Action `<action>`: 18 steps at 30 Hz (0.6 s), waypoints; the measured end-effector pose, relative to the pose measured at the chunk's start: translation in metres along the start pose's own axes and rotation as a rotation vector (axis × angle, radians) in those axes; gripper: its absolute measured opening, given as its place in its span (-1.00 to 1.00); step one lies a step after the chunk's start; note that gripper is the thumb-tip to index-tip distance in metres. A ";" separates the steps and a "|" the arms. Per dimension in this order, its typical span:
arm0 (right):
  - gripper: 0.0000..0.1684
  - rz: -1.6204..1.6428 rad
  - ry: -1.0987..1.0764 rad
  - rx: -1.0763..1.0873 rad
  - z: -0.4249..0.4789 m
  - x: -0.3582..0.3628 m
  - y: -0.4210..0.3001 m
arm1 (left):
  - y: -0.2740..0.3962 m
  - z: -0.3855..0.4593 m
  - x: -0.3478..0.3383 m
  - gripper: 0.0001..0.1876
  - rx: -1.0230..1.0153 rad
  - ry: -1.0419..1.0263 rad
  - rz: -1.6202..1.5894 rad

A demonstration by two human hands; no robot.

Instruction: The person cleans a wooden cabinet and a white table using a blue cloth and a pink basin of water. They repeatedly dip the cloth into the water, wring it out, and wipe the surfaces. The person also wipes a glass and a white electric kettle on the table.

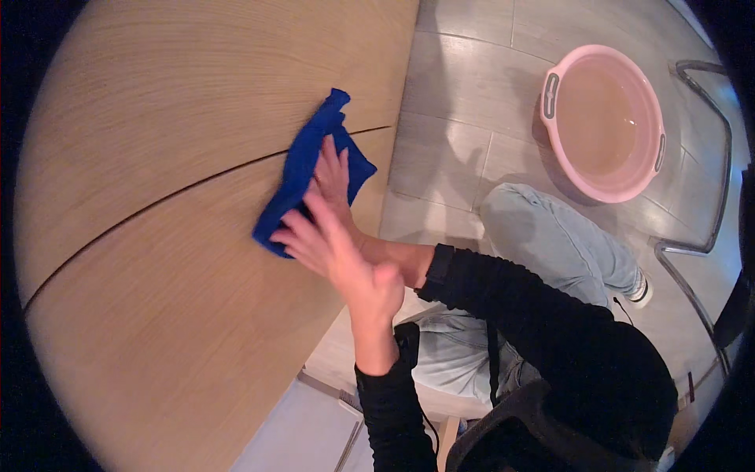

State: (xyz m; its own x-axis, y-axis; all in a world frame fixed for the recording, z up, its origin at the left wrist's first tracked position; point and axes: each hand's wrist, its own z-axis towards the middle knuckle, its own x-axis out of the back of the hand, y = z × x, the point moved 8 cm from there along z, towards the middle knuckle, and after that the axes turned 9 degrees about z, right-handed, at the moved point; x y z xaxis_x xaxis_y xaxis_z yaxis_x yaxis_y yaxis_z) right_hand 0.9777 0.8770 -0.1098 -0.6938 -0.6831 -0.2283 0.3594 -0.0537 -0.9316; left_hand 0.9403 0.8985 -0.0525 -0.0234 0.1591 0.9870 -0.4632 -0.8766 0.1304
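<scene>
A blue cloth [304, 156] lies bunched and creased against a large light wood-grain panel [194, 248], across a dark seam in it. My right hand [336, 183] presses the cloth to the panel, fingers extended and partly within its folds. Nearer to me, my left hand [342, 265] is slightly blurred, its fingers spread over the cloth's lower part and its thumb out to the side. It overlaps part of my right hand; whether its fingertips touch the cloth I cannot tell. Both my forearms are in black sleeves.
A pink plastic basin [601, 124] of cloudy water stands on the grey tiled floor [454, 88] at the upper right. Beyond it runs a bent metal tube frame [722, 177]. My bent knee [516, 218] is near the basin. A white surface [295, 425] lies at the bottom.
</scene>
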 end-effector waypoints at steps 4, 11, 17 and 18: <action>-0.18 -0.066 -0.011 -0.124 -0.011 0.032 0.039 | 0.006 0.011 -0.054 0.13 -0.081 -0.221 -0.170; -0.18 -0.215 -0.138 -0.285 -0.041 0.066 0.117 | 0.005 0.017 -0.149 -0.22 -0.127 -0.559 -0.023; -0.17 -0.153 -0.192 -0.356 -0.059 0.041 0.102 | -0.024 0.001 -0.172 -0.23 -0.088 -0.509 0.070; -0.17 -0.155 -0.176 -0.351 -0.058 0.042 0.094 | -0.010 0.002 -0.163 -0.23 -0.106 -0.510 0.079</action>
State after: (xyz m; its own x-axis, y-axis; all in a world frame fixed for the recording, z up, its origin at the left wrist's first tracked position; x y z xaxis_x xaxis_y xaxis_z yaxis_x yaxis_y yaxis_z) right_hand 0.9461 0.8857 -0.2238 -0.5949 -0.8019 -0.0549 0.0039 0.0654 -0.9978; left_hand 0.9503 0.8808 -0.2145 0.3598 -0.1700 0.9174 -0.5655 -0.8218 0.0695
